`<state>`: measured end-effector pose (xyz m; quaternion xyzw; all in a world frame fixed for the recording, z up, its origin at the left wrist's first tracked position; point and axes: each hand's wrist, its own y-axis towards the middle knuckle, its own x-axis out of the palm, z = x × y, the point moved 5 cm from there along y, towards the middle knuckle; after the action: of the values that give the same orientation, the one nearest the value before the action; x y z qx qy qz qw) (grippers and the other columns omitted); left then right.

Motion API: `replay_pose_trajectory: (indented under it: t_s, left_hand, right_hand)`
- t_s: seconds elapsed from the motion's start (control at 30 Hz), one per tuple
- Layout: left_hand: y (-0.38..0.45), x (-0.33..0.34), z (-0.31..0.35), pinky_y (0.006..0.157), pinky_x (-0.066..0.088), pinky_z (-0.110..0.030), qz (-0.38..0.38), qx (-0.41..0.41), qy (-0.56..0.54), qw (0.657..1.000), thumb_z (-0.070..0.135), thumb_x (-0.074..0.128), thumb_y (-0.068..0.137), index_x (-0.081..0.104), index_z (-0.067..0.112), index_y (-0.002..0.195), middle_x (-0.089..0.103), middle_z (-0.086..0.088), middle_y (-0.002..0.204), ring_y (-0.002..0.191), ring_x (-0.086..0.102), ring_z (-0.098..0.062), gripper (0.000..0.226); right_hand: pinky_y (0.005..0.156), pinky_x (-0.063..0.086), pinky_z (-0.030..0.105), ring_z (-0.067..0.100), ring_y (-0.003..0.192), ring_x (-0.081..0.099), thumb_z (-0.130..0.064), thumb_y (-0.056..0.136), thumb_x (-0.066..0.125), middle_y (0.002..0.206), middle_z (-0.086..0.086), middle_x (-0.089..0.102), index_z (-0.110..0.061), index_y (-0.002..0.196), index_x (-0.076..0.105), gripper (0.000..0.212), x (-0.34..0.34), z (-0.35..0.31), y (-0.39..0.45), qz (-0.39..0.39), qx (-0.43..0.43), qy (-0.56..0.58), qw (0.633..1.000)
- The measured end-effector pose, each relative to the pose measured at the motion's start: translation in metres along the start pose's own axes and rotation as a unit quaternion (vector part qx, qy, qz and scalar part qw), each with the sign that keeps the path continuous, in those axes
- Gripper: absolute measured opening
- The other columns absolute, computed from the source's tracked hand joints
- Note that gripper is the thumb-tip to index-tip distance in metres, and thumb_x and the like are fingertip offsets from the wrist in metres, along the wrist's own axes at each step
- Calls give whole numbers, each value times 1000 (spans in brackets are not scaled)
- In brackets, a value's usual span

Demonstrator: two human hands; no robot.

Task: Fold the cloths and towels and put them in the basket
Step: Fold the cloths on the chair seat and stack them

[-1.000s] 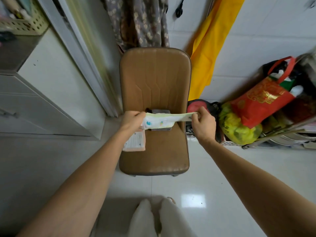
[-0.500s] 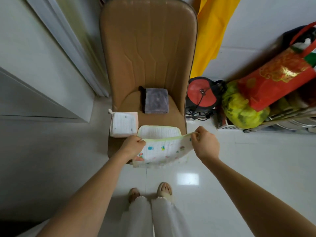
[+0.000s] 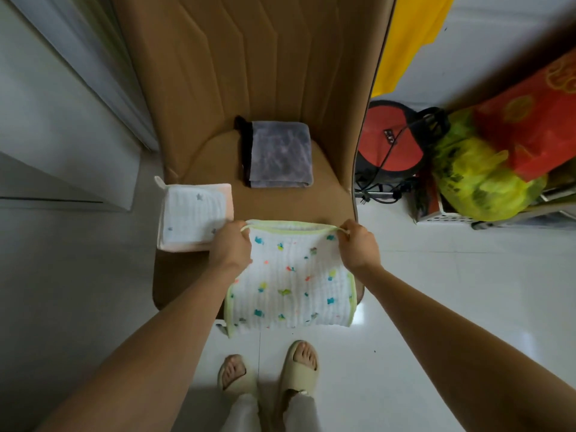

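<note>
I have the green-trimmed muslin cloth on the front of the brown chair seat, its near edge hanging just over the seat's front lip. My left hand pinches the far-left corner and my right hand pinches the far-right corner, so both grips are closed on the top layer's far edge, which lies along the fold line toward the chair back.

This looks to me like the first fold in half being laid down. To do it well I want the two pinched corners to land square on the corners of the layer beneath, green trim on green trim, with even tension between my hands so the far edge lies straight and does not sag in the middle. I should lower both corners together, then let go and smooth from the fold outward. Since the near part overhangs the seat, I judge the cloth could slide off once I let go, so nudging it toward the chair back first would help.

The grey folded towel lies near the chair back, well apart from my cloth; the white star-printed folded cloth sits at the seat's left edge, just beside my left hand. No basket that I can surely call the target is visible
</note>
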<state>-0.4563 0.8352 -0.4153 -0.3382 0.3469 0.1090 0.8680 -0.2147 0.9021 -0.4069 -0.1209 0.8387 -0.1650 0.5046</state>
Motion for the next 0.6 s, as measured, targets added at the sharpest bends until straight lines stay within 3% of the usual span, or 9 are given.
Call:
replay_pose_trajectory:
  t_s: [0.13,0.27,0.37,0.5,0.6]
  left_hand:
    - [14,8,6,78,56,-38,30,52,124,990,9,49,96,64,7,109,61,-13,110,92,63,-30,20]
    - [19,14,15,86,48,-34,30,108,210,971,12,58,92,63,11,112,51,-6,118,106,54,-23,21]
    - [25,20,19,89,48,-39,-7,146,242,959,21,62,91,63,10,111,44,0,124,108,51,-23,23]
    - [28,26,28,86,47,-40,-33,204,304,930,28,60,92,63,13,98,47,4,122,98,56,-20,17]
    - [32,29,29,83,48,-38,-83,197,320,923,28,61,91,62,14,95,51,3,113,91,60,-20,14]
  right_hand:
    - [63,34,29,31,78,52,-8,90,46,83,14,58,-10,83,55,11,16,13,15,-32,14,34,999]
    - [76,45,31,27,101,50,-5,83,54,109,11,51,-11,107,64,27,20,11,23,-22,-39,-23,999]
    - [79,46,32,29,107,45,-2,80,58,115,12,46,-5,98,63,19,23,7,32,-40,-55,-67,995]
    - [67,39,27,30,90,55,4,77,56,104,13,56,-7,89,61,17,27,3,37,-85,-61,-80,991]
    - [58,33,24,25,78,52,-4,75,60,83,8,61,-19,70,53,17,23,5,34,-87,-72,-95,989]
